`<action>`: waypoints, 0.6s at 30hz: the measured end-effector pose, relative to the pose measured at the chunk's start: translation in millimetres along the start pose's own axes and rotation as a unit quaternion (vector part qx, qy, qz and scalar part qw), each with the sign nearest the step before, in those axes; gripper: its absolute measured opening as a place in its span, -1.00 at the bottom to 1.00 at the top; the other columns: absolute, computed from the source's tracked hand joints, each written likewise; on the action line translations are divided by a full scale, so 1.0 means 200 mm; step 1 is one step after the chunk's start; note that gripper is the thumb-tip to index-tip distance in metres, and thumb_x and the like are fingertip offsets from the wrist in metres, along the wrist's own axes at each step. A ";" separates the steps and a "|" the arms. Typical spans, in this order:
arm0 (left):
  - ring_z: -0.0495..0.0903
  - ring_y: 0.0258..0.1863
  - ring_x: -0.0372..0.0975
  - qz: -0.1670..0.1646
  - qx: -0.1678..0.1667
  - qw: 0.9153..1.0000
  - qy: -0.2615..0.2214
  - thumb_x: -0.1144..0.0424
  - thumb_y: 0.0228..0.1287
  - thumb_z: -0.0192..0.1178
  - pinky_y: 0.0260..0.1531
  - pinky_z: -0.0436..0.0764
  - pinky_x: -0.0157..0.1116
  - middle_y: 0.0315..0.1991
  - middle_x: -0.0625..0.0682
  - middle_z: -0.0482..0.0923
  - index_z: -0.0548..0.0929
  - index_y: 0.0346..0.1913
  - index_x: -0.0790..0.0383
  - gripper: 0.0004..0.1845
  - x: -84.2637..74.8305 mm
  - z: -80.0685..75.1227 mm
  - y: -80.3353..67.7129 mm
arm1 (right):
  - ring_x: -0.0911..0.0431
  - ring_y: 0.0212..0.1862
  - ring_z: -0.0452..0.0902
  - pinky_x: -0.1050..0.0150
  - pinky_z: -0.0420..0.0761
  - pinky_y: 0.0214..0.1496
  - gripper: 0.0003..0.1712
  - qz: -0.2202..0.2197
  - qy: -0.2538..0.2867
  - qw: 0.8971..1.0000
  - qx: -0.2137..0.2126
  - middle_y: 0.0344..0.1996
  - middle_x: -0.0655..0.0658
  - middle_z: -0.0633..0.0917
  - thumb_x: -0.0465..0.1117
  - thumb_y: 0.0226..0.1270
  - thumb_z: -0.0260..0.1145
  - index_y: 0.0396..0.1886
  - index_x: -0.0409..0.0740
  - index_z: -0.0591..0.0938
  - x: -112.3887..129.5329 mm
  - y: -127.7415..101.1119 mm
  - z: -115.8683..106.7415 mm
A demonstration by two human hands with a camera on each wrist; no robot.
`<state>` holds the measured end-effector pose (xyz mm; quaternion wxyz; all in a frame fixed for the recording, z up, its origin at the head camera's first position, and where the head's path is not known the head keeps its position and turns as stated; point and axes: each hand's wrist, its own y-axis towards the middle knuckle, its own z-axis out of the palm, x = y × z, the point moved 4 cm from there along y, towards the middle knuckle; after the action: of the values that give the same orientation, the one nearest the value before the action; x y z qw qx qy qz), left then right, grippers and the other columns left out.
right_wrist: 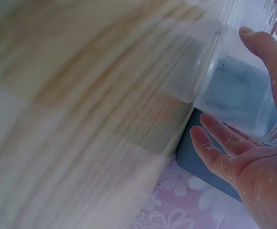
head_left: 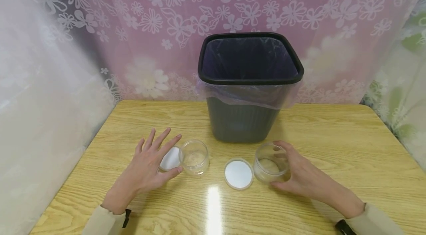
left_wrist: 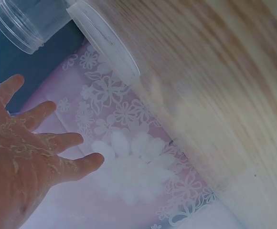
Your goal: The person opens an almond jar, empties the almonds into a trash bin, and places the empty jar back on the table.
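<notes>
My left hand [head_left: 146, 168] has its fingers spread above a white disc-shaped lid [head_left: 171, 159], partly covering it in the head view. Just right of that lid stands a clear round jar [head_left: 194, 159], upright with its mouth uncovered; my left thumb points toward it. In the left wrist view, pale flaky streaks show on the left palm [left_wrist: 14, 162]. My right hand [head_left: 299, 175] curls round a second clear jar [head_left: 266, 170], thumb in front and fingers behind. This jar also stands upright on the table. A second white lid [head_left: 238, 174] lies flat immediately left of it.
A dark grey bin [head_left: 243, 120] with a black rim and a thin translucent liner stands behind the jars. The wooden table [head_left: 332, 135] ends at a pink flowered curtain [head_left: 159, 50]. Pale sheeting [head_left: 50, 98] hangs along the left side.
</notes>
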<state>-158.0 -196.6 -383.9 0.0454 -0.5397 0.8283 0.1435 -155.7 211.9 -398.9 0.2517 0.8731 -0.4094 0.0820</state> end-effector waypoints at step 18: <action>-0.03 0.56 0.43 -0.061 -0.012 0.998 0.017 -0.34 0.32 0.15 0.31 0.08 0.55 0.65 0.11 0.05 0.15 0.62 -0.22 -0.13 0.04 0.00 -0.01 | -0.31 0.26 0.53 -0.24 0.57 0.04 0.30 0.080 -0.034 0.996 -0.001 0.54 -0.26 0.30 0.03 0.08 0.64 0.68 0.08 0.03 -0.04 -0.07 -0.26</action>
<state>-158.4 -203.9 -385.7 0.0334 -0.5921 0.7927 0.1409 -148.3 251.5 -362.0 0.2308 0.8395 -0.4866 0.0716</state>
